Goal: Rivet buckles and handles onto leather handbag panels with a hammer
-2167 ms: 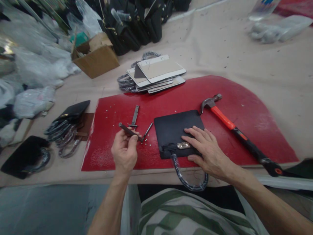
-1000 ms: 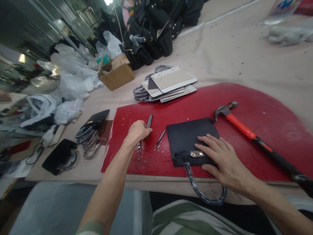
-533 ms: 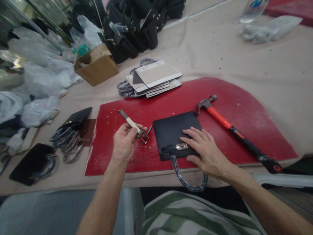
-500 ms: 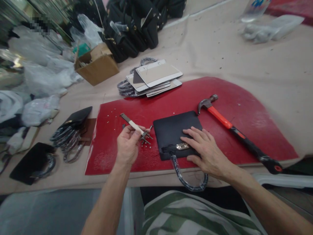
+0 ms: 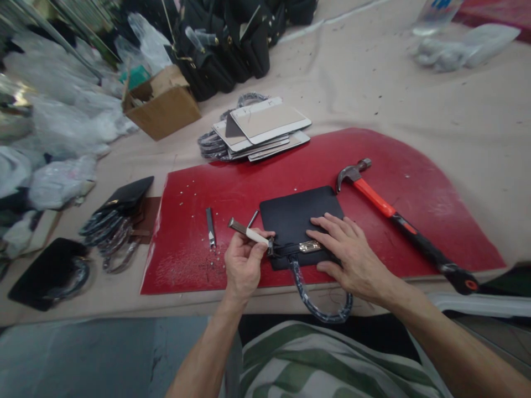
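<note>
My left hand [image 5: 243, 265] pinches a pronged metal punch [image 5: 257, 236] with a white-wrapped shank. Its prongs meet the left end of a narrow strap on a black bag panel [image 5: 294, 213]; whether they touch it I cannot tell. My right hand [image 5: 344, 249] lies flat on the panel's right side, fingers spread, beside a metal clasp plate [image 5: 310, 246]. A plastic-wrapped handle [image 5: 309, 304] hangs from the panel towards me. Just left of the panel lies a thin metal rod [image 5: 253, 218], and farther left a small dark metal punch [image 5: 210, 226].
A claw hammer [image 5: 385, 207] with a red and black handle lies on the red mat [image 5: 373, 149]. Stacked panels [image 5: 269, 124] stand behind it. Black panels with wrapped handles [image 5: 120, 202] lie at left. Farther back are a cardboard box [image 5: 164, 110] and black bags [image 5: 228, 50].
My left hand has moved right with the pronged punch, from over the mat to the strap end. The small dark punch now shows on the mat. My right hand stays on the panel.
</note>
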`<state>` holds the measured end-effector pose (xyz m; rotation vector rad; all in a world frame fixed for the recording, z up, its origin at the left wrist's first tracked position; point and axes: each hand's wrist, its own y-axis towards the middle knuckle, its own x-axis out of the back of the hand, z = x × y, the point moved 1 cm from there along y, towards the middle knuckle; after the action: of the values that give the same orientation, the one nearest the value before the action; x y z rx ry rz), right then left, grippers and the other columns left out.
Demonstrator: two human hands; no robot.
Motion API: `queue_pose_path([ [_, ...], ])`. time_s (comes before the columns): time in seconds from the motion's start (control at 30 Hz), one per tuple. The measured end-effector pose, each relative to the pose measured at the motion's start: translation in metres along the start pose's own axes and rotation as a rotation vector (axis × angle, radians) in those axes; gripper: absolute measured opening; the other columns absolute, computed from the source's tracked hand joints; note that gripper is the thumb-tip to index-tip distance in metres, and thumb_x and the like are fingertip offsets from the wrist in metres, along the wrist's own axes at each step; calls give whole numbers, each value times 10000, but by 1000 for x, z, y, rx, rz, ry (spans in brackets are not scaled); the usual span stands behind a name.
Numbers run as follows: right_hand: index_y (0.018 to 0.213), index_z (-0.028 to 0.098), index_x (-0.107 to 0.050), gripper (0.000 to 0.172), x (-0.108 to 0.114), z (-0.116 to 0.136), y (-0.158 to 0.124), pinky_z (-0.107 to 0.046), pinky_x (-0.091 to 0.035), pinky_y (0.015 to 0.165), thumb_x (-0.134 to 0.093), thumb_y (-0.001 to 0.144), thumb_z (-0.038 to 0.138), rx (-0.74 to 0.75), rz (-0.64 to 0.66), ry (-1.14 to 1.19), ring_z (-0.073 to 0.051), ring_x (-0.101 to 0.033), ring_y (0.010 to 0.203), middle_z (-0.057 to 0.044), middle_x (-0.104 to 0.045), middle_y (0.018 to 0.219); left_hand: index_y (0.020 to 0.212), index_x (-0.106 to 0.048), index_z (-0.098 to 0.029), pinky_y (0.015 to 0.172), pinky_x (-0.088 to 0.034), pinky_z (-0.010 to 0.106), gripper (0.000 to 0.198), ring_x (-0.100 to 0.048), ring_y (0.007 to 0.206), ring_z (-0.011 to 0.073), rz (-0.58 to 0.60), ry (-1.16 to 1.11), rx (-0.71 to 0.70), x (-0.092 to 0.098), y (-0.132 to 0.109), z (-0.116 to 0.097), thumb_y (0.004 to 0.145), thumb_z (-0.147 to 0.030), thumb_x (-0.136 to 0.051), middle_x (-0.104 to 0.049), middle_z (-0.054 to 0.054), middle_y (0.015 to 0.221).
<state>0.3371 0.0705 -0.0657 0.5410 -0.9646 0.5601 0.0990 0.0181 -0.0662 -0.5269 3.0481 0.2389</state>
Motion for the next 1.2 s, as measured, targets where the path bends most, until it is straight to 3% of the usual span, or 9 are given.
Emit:
queue_pose_path([
  [0.4,1376,198,-533,550,0,0,0,-632,-266,1152,-602,830,183,12,-6,-13,-350,-302,1452,-126,-434,1526,1039,-622,-155,813,-595,278,224,-748,951,212,-13,17,-8,-1,-2,3,896,-296,-721,-753,86,988],
  [0.77,1373,198,-535,556,-1,-1,0,-644,-273,1140,-601,821,180,18,-19,-16,-355,-312,1447,-136,-436,1522,1082,-597,-163,794,-593,270,175,-736,950,197,-4,132,-100,-4,-9,2,936,-239,-657,-729,85,1015],
  [0.97,1361,190,-540,542,-1,-1,-1,-643,-269,1144,-608,823,181,25,-20,-21,-355,-309,1447,-135,-442,1517,1129,-598,-189,932,-564,368,206,-686,1050,223,133,319,-228,-1,-12,4,926,-195,-630,-667,99,1118],
  [1.2,1363,188,-543,559,-1,-1,0,-632,-275,1148,-629,811,172,21,-18,-23,-356,-313,1442,-128,-438,1521,1127,-641,-175,879,-570,300,192,-700,1023,205,260,310,-67,4,2,-7,945,-204,-585,-699,106,1121],
])
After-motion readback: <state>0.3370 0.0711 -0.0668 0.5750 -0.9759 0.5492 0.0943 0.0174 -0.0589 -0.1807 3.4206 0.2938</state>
